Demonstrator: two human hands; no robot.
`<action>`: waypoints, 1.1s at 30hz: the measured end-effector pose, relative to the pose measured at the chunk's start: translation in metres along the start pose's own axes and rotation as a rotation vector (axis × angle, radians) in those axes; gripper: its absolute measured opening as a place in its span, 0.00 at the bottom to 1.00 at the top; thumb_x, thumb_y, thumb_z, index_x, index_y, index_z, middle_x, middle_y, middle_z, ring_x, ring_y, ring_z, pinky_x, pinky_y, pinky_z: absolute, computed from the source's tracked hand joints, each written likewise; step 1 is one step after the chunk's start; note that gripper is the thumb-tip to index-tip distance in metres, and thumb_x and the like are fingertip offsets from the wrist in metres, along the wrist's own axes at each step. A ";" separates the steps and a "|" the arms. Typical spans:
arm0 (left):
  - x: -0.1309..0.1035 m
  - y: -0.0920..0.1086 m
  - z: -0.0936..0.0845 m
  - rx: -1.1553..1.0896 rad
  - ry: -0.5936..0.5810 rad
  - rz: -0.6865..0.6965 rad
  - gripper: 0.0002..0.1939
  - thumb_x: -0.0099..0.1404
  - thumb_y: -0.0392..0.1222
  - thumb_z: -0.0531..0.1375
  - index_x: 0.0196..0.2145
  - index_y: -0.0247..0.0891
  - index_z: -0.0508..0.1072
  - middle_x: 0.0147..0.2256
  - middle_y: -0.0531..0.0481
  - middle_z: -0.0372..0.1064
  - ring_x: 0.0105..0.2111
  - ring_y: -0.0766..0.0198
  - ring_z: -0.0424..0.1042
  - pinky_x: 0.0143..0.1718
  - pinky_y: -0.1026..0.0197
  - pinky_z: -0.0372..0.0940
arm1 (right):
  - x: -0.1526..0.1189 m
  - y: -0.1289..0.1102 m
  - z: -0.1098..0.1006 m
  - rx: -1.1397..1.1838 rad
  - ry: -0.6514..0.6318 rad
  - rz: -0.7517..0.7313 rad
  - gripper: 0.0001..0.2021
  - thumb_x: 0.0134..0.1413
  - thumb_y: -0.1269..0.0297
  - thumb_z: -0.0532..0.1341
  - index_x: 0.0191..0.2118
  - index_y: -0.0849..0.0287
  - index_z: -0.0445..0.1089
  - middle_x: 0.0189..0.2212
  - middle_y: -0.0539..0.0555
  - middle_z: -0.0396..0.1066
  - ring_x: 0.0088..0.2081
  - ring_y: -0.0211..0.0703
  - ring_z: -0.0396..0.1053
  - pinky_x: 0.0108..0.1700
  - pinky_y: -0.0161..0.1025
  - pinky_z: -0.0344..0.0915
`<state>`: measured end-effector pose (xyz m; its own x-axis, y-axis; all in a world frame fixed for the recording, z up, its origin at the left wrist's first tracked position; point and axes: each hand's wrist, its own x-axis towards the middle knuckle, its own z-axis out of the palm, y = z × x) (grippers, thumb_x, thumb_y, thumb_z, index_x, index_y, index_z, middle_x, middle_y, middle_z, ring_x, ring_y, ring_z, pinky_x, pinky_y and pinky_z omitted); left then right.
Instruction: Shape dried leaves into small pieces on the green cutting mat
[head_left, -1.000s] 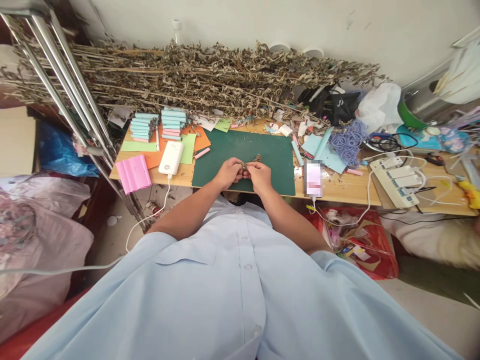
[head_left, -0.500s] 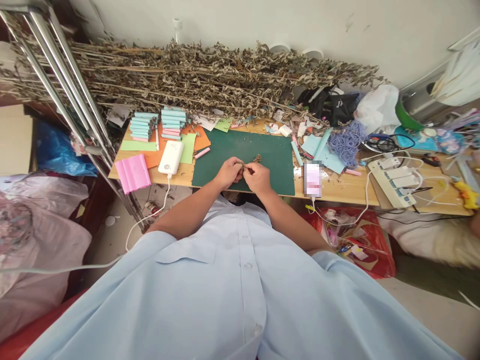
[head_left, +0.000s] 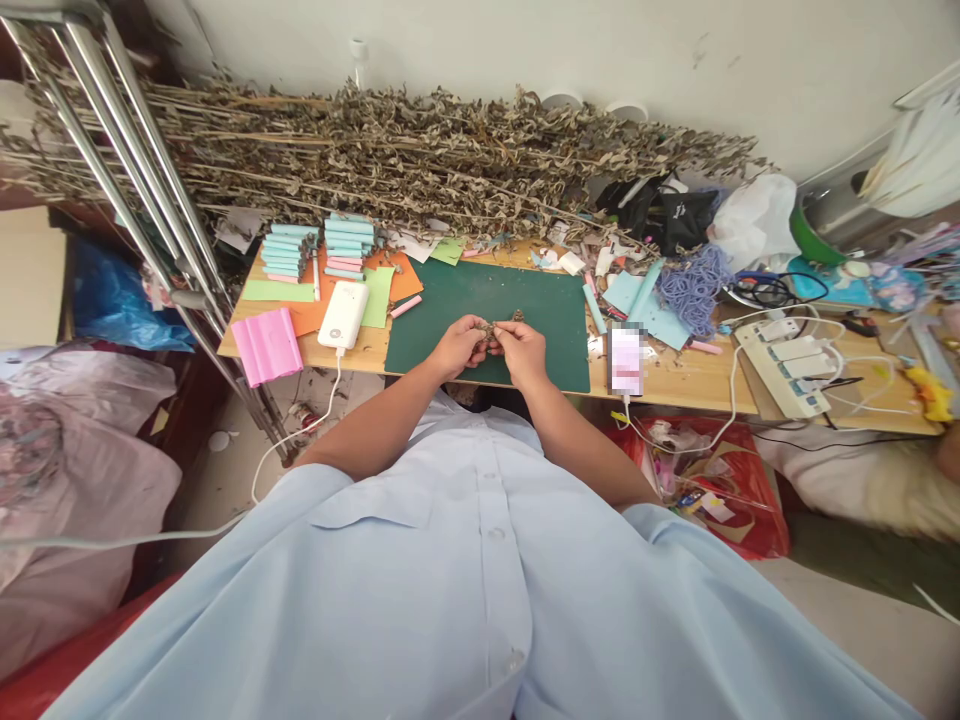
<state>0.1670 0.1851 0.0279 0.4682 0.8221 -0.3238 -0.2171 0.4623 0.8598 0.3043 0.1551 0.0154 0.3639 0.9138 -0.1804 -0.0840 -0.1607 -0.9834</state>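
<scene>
My left hand is closed on a small clump of dried leaves above the front of the green mat. Close beside it, my right hand pinches the same clump between thumb and fingers. Another bit of dried leaf shows just beyond the right fingertips. A pink paper roll lies at the mat's left edge, and a blue one lies by its right edge.
Dried plant stalks run along the back. Stacked paper rolls, a white power bank and pink paper lie left. To the right are a phone, purple yarn and a power strip. Metal crutches lean at left.
My right hand has shifted slightly right, away from the left. More of the dried clump now shows between the fingers. The left hand has hardly moved.
</scene>
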 end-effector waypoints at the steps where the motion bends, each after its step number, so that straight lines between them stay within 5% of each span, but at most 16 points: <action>1: 0.000 0.000 0.001 0.007 0.001 0.001 0.11 0.58 0.40 0.61 0.39 0.40 0.64 0.21 0.58 0.62 0.15 0.73 0.57 0.18 0.71 0.41 | -0.001 0.000 -0.002 -0.067 -0.018 -0.057 0.11 0.51 0.56 0.68 0.38 0.57 0.79 0.28 0.49 0.78 0.29 0.40 0.75 0.34 0.39 0.76; 5: 0.001 -0.001 0.003 0.035 0.010 -0.009 0.10 0.58 0.38 0.59 0.38 0.41 0.63 0.20 0.59 0.60 0.14 0.72 0.57 0.18 0.71 0.42 | -0.005 -0.003 -0.010 -0.343 -0.089 -0.290 0.12 0.55 0.57 0.65 0.41 0.54 0.81 0.36 0.52 0.82 0.36 0.44 0.78 0.45 0.43 0.76; 9: 0.000 -0.001 0.004 0.097 0.001 0.005 0.08 0.59 0.37 0.58 0.37 0.41 0.62 0.19 0.60 0.58 0.14 0.73 0.56 0.18 0.71 0.43 | -0.006 -0.005 -0.009 -0.481 -0.046 -0.365 0.07 0.52 0.61 0.64 0.34 0.55 0.80 0.32 0.52 0.80 0.36 0.46 0.78 0.48 0.44 0.75; 15: 0.000 -0.002 0.003 0.089 0.017 0.008 0.10 0.59 0.36 0.59 0.37 0.41 0.61 0.19 0.60 0.59 0.14 0.74 0.55 0.19 0.71 0.43 | 0.001 -0.002 0.008 0.013 0.034 0.159 0.01 0.46 0.68 0.65 0.29 0.56 0.73 0.18 0.47 0.72 0.22 0.40 0.72 0.27 0.37 0.74; 17: 0.000 -0.003 0.002 0.066 0.028 0.020 0.10 0.58 0.37 0.59 0.37 0.41 0.62 0.19 0.60 0.60 0.14 0.73 0.56 0.18 0.71 0.43 | 0.000 -0.002 0.009 0.156 0.028 0.226 0.02 0.46 0.69 0.65 0.30 0.56 0.73 0.18 0.46 0.71 0.21 0.38 0.71 0.25 0.35 0.73; 25: 0.001 -0.004 0.000 0.005 -0.003 0.025 0.10 0.60 0.40 0.59 0.39 0.42 0.62 0.20 0.59 0.60 0.14 0.72 0.57 0.18 0.71 0.43 | -0.011 -0.004 -0.006 -0.130 -0.125 -0.108 0.13 0.52 0.56 0.68 0.42 0.55 0.80 0.29 0.49 0.79 0.31 0.42 0.77 0.36 0.40 0.77; 30: 0.001 -0.004 0.001 0.028 -0.024 0.042 0.08 0.58 0.37 0.58 0.36 0.41 0.62 0.19 0.60 0.59 0.14 0.72 0.56 0.18 0.71 0.44 | -0.017 -0.002 -0.011 -0.463 -0.070 -0.401 0.11 0.54 0.64 0.63 0.41 0.53 0.81 0.40 0.53 0.82 0.43 0.48 0.79 0.54 0.47 0.75; 33: 0.001 -0.005 0.002 0.056 -0.002 0.042 0.09 0.58 0.36 0.59 0.36 0.41 0.62 0.18 0.61 0.58 0.14 0.73 0.56 0.18 0.71 0.44 | -0.014 -0.002 -0.006 -0.512 -0.012 -0.402 0.09 0.50 0.68 0.63 0.36 0.53 0.81 0.36 0.53 0.82 0.41 0.48 0.78 0.53 0.47 0.75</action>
<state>0.1701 0.1834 0.0242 0.4612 0.8399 -0.2861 -0.1884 0.4078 0.8934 0.3050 0.1398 0.0195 0.2645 0.9433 0.2005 0.5102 0.0395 -0.8592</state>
